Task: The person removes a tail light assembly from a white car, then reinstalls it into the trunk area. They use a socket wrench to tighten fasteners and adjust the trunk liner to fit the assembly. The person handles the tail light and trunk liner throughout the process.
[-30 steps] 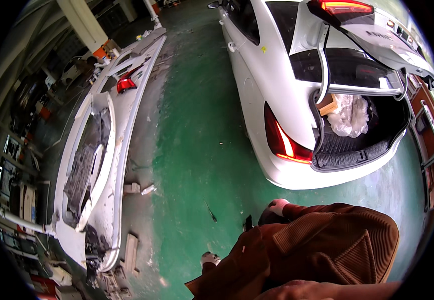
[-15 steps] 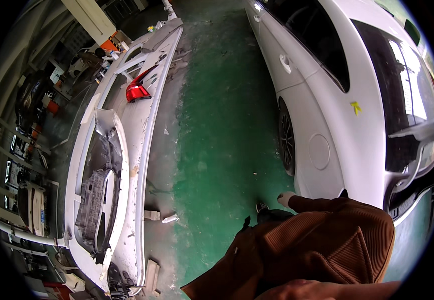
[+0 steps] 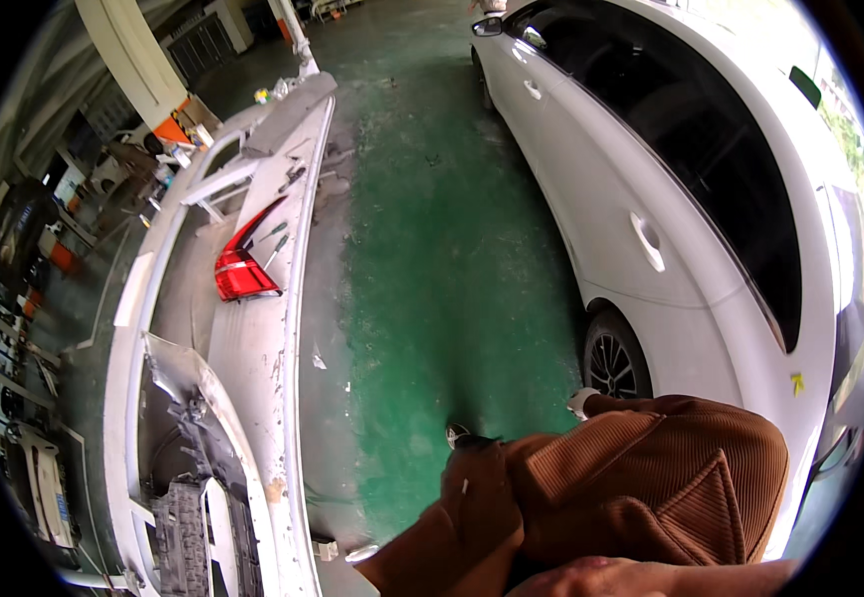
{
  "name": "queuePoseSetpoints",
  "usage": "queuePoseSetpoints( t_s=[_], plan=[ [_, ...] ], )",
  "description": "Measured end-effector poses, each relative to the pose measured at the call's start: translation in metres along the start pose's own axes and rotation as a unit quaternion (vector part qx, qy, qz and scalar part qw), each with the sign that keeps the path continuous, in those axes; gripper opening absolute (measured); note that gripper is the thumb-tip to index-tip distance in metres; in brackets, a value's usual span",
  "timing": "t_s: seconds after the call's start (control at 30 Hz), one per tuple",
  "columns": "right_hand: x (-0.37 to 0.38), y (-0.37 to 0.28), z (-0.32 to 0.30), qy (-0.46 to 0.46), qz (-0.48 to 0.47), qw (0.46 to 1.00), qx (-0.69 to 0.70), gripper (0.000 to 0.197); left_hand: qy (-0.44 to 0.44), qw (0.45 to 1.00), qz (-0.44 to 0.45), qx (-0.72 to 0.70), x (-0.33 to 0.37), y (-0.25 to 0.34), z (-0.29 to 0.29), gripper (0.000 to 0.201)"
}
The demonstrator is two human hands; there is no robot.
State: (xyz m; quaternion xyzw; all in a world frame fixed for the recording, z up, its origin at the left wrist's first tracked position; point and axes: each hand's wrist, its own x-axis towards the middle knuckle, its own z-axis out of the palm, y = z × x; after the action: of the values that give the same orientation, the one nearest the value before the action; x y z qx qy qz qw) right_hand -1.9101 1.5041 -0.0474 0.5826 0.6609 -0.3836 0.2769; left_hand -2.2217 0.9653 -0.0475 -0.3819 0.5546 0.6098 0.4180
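Observation:
A bare forearm comes in along the lower edge, and its hand, seemingly my left hand [image 3: 596, 577], lies against the brown ribbed jacket [image 3: 611, 468]; the frame cuts off its fingers. Past the jacket's far side shows a small pale shape, seemingly my right hand [image 3: 579, 401], close to the rear wheel [image 3: 613, 356] of a white car [image 3: 696, 298]. Its fingers are too small to make out. Neither hand shows anything held. On the bench to the left rests a red tail light [image 3: 243, 274], with a screwdriver [image 3: 275, 254] beside it.
A long whitish bench [image 3: 253, 373] runs along the left, bearing a removed bumper [image 3: 218, 418]. Green floor [image 3: 432, 269] stretches between bench and car. A pillar [image 3: 133, 60] stands behind the bench. A small yellow mark [image 3: 797, 383] is on the car's rear side.
The view has moved forward along the car: bench, tail light and wheel sit lower in the picture, and the front door mirror now shows. Both hands keep nearly the same place against my body.

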Motion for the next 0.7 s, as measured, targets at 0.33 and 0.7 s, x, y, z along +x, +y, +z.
queuePoseSetpoints(
  t_s=[0.33, 0.7],
  plan=[
    [0.044, -0.244, -0.003, -0.139, 0.078, 0.982, -0.106, 0.038, 0.021, 0.941, 0.299, 0.155, 0.081, 0.452, 0.126, 0.038],
    [0.285, -0.572, -0.205, -0.029, -0.272, 0.828, -0.489, 0.028, 0.079, 0.895, 0.056, 0.436, 0.155, 0.428, 0.239, 0.03]
  ],
)
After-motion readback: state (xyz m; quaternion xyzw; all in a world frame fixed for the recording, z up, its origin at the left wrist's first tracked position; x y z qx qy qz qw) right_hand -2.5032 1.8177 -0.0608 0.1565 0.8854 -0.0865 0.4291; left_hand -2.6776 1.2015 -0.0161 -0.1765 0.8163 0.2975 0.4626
